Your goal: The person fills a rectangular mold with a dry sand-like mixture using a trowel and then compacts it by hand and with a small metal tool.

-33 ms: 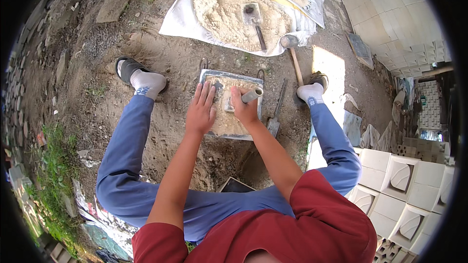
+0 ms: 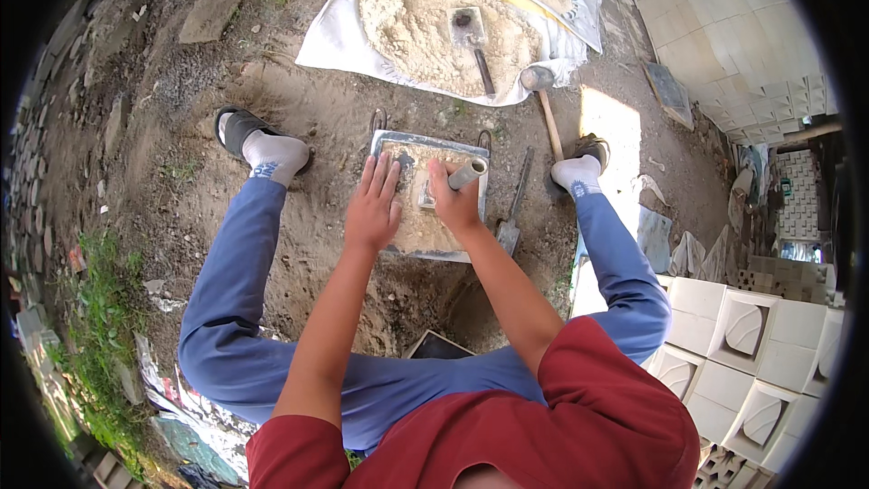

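Between my feet lies a square metal mould [image 2: 433,138] with a loop handle at each far corner. Pale, sandy mix [image 2: 416,237] fills much of it, with a grey patch showing near the far left. My left hand [image 2: 371,204] rests palm down, fingers stretched, over the mould's left edge and the mix. My right hand [image 2: 455,206] is wrapped round a hand tamper with a grey tubular handle [image 2: 467,175]. The tamper's small block-like foot [image 2: 425,197] sits on the mix, partly hidden by my fingers. Just right of the mould is a narrow trowel [image 2: 510,231].
Beyond the mould, a white sack [image 2: 330,43] bears a heap of pale powder with a flat-bladed scoop [image 2: 468,27] on it. A mallet [image 2: 538,79] leans near my right foot. Patterned pale blocks [image 2: 701,312] stand at right; a flat stone [image 2: 211,16] lies far left.
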A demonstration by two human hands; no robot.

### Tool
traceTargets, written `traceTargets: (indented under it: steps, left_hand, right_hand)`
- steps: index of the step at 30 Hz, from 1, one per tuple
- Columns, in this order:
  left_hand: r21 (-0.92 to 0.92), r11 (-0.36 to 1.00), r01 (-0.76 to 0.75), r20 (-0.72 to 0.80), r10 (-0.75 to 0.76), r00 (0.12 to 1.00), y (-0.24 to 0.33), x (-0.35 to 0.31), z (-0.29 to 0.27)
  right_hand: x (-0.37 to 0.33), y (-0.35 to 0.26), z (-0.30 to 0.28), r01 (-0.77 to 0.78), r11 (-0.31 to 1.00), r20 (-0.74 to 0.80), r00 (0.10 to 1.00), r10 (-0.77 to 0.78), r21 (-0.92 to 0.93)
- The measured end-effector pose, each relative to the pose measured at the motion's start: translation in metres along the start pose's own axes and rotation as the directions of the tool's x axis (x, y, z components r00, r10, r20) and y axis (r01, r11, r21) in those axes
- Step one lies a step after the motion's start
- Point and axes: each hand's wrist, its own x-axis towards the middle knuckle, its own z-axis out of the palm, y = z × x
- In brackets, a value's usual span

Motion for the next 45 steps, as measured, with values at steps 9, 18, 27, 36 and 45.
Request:
traceTargets:
  steps: [9, 18, 27, 36, 45]
  left_hand:
    - [0.032, 0.999, 0.007, -0.022, -0.007, 1.000, -0.003, -0.002, 0.003]
    - [0.028, 0.999, 0.019, -0.009, -0.019, 1.000, -0.002, -0.002, 0.000]
    - [0.030, 1.000, 0.008, -0.038, -0.006, 0.999, -0.007, -0.003, 0.005]
    - [0.044, 0.999, 0.021, -0.013, -0.021, 1.000, -0.010, -0.007, 0.003]
    - [0.022, 0.999, 0.039, 0.011, -0.039, 0.999, -0.008, -0.006, -0.001]
  right_hand:
    - [0.000, -0.005, 0.001, -0.116, 0.984, -0.007, 0.993, 0.118, 0.137]
    - [0.002, -0.011, 0.007, -0.007, 1.000, 0.028, 1.000, 0.007, 0.009]
    - [0.009, -0.009, 0.015, -0.010, 0.998, 0.038, 0.999, 0.008, 0.055]
    - [0.013, -0.013, 0.012, -0.114, 0.973, 0.023, 0.994, 0.111, 0.199]
    - [0.031, -0.008, 0.011, -0.002, 0.997, -0.004, 1.000, 0.002, 0.083]
